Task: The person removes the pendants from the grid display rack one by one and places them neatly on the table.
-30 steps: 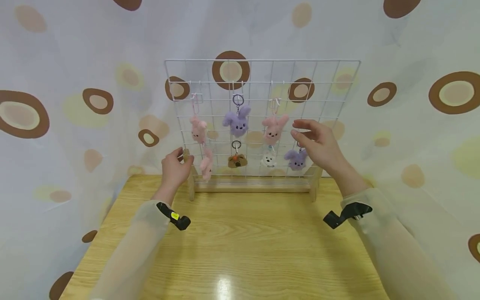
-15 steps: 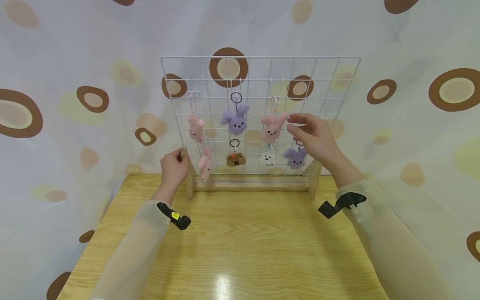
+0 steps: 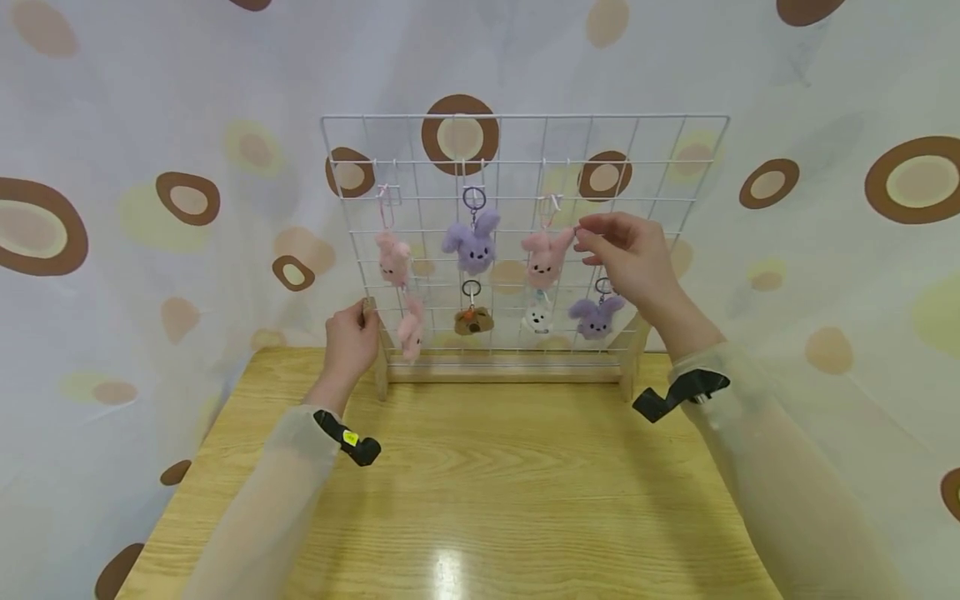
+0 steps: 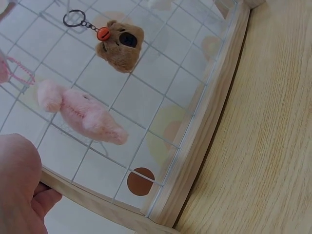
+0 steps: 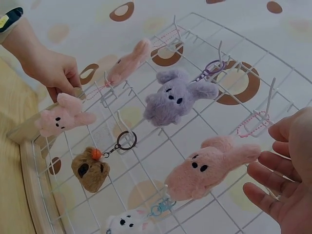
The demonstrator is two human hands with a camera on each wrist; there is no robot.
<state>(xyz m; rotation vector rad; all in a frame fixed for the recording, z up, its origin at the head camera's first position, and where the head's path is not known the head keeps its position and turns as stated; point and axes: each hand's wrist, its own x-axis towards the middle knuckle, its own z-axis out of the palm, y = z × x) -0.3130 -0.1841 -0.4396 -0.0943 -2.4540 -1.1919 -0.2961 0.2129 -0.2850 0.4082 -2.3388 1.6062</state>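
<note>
A white wire grid rack (image 3: 525,117) stands at the back of the table, hung with small plush keychains. My left hand (image 3: 351,337) grips the rack's wooden side post (image 4: 92,201). Beside the upper right pink bunny keychain (image 3: 546,260) is my right hand (image 3: 630,254), its fingers (image 5: 273,165) loosely bent close to the bunny's ear tip. That bunny hangs by a pink bead chain (image 5: 252,124) from a hook. Below it hang a white plush keychain (image 3: 537,317) and, to the right, a purple bunny keychain (image 3: 596,317).
Left of these hang another purple bunny (image 3: 474,248), a brown bear keychain with an orange bell (image 4: 122,46), and two pink bunnies, the lower one (image 4: 85,114) side-on. The wooden table (image 3: 465,467) spreads in front; a patterned sheet (image 3: 825,275) is behind.
My right hand has moved left and up to the pink bunny's ear, uncovering the lower purple bunny's ring. My left fingers have closed round the post.
</note>
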